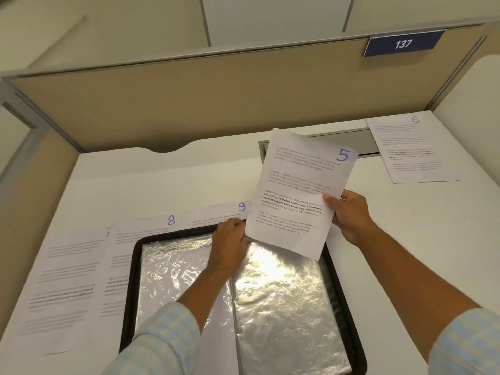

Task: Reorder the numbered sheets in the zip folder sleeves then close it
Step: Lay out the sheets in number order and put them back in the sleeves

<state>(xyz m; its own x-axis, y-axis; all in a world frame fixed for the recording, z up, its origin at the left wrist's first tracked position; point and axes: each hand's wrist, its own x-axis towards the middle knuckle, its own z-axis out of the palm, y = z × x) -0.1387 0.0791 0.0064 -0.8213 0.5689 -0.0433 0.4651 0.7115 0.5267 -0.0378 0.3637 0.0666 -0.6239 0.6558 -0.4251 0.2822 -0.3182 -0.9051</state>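
1. The sheet numbered 5 (300, 190) is held in the air, tilted, above the far edge of the open zip folder (129, 299). Its lower corner hangs over the folder's right-hand page.
2. The right hand (350, 216) pinches the sheet's right edge, with the thumb pressed on the printed face and the fingers behind the paper.
3. The left hand (230, 239) has its fingers curled onto the sheet's lower left edge and grips it there.
4. The zip folder lies open and flat on the white desk (189, 177), just in front of the person. Its black rim frames the clear sleeves (284, 307), which are crinkled and shine under the light.
5. Sheet 7 (67, 280) lies on the desk left of the folder. Sheet 8 (143, 228) overlaps it and is partly tucked under the folder's left rim.
6. Sheet 9 (216, 211) lies beyond the folder's far edge, partly hidden by the left hand and the held sheet.
7. Sheet 6 (414, 150) lies well apart at the far right of the desk, beside a grey cable slot (349, 139).
8. A beige partition (216, 104) backs the desk and carries a blue sign (403, 44) reading 137.
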